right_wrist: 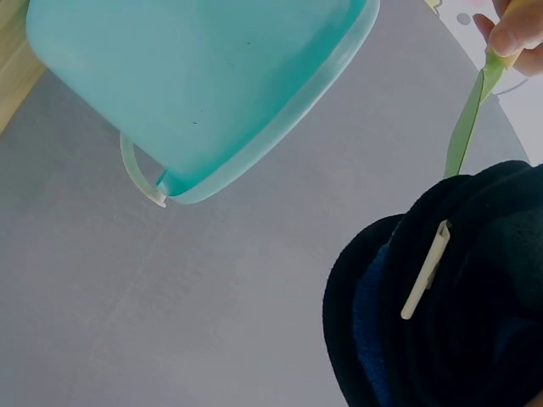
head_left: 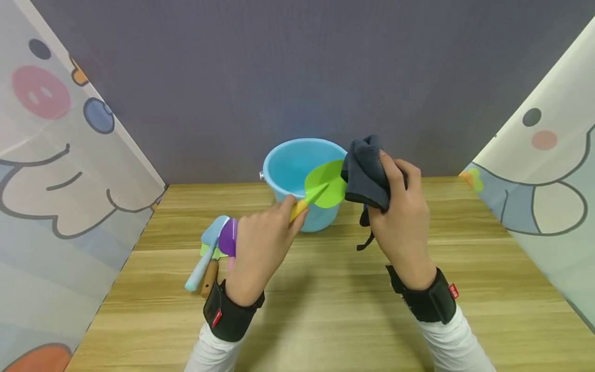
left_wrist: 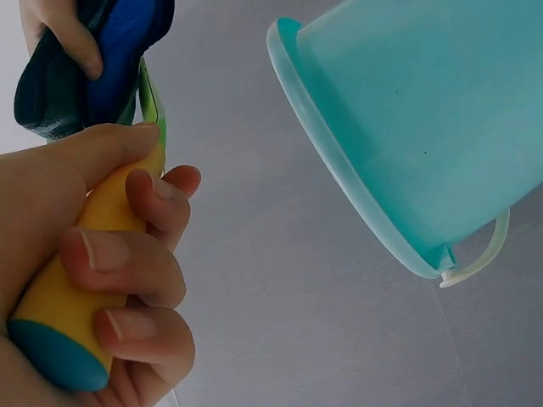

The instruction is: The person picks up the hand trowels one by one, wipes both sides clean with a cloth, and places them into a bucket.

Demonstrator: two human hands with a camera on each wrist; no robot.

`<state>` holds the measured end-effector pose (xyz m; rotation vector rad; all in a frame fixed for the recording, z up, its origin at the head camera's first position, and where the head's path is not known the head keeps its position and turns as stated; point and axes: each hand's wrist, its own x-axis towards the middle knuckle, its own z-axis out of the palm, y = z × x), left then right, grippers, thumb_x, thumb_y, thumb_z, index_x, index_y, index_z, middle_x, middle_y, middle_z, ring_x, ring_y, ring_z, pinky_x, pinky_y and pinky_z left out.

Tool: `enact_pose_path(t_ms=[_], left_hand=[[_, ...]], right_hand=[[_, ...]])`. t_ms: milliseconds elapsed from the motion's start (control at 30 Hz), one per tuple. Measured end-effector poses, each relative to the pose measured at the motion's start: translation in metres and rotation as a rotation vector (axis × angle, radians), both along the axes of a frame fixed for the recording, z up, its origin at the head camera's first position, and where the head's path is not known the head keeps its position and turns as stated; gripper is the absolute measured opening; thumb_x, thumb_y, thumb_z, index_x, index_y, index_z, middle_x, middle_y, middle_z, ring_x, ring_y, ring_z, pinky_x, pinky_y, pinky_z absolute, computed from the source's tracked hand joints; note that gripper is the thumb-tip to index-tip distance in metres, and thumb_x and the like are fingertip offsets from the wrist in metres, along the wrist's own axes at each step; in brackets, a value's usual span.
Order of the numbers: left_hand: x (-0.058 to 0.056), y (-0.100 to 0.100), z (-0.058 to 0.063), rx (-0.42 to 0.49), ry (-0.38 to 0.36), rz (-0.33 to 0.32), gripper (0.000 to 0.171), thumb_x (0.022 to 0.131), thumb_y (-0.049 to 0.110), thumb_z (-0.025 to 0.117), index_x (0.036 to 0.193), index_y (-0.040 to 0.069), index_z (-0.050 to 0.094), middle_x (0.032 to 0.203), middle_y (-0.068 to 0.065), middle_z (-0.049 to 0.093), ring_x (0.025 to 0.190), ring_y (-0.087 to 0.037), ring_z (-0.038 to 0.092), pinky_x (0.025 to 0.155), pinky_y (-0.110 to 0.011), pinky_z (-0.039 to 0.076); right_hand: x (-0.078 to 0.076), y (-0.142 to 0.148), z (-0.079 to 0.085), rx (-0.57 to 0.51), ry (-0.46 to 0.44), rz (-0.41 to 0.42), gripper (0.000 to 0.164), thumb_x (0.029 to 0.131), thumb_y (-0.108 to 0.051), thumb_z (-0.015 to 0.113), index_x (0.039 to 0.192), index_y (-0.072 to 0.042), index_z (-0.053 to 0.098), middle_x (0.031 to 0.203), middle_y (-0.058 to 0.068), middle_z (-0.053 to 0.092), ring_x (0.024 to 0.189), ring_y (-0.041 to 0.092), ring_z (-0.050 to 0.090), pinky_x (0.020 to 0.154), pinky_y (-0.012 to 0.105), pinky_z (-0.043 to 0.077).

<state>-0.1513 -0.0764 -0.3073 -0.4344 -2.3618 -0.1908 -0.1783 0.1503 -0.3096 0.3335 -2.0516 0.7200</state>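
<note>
Head view: holds the probably light, stiff shovel (head_left: 327,185) near the bucket (head_left: 318,219) in the left hand (head_left: 262,242), grips soft cloth (head_left: 367,178) in the right hand (head_left: 404,222); left wrist view: curls fingers (left_wrist: 125,264) round the yellow handle (left_wrist: 110,208), likely the surest hold; right wrist view: shows blade (right_wrist: 461,127) reaching behind cloth.

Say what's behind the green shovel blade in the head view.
The light-blue bucket: its rim and walls show around the blade. The stretch of rim and interior directly behind the blade is covered.

Left hand (left_wrist: 136,271) gripping a yellow handle (left_wrist: 119,199), right hand (left_wrist: 75,38) holding dark cloth (left_wrist: 51,93) beyond, turquoise bucket (left_wrist: 424,110) at right
</note>
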Motion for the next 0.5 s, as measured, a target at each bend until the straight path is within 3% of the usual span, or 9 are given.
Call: enact_pose_path(t_ms=[267, 500], left_hand=[[0.0001, 0.0005, 0.0007, -0.005, -0.014, 0.001, 0.031, 0.097, 0.037, 0.070, 0.087, 0.011, 0.057, 0.057, 0.006, 0.033, 0.044, -0.009, 0.026, 0.043, -0.022, 0.014], [-0.0002, 0.0008, 0.0003, -0.004, -0.023, 0.003, 0.031, 0.096, 0.037, 0.071, 0.087, 0.011, 0.056, 0.057, 0.006, 0.032, 0.043, -0.009, 0.027, 0.043, -0.023, 0.014]], right_hand=[[0.0035, -0.0005, 0.0022, -0.034, 0.020, 0.007, 0.056, 0.095, -0.004, 0.065, 0.147, -0.018, 0.049, 0.129, 0.025, 0.055, 0.093, 0.043, 0.064, 0.073, 0.058, 0.053], [0.0060, -0.0016, 0.0031, -0.086, 0.050, 0.066, 0.060, 0.096, -0.007, 0.063, 0.152, -0.013, 0.042, 0.134, 0.026, 0.054, 0.116, 0.039, 0.063, 0.090, 0.057, 0.054]])
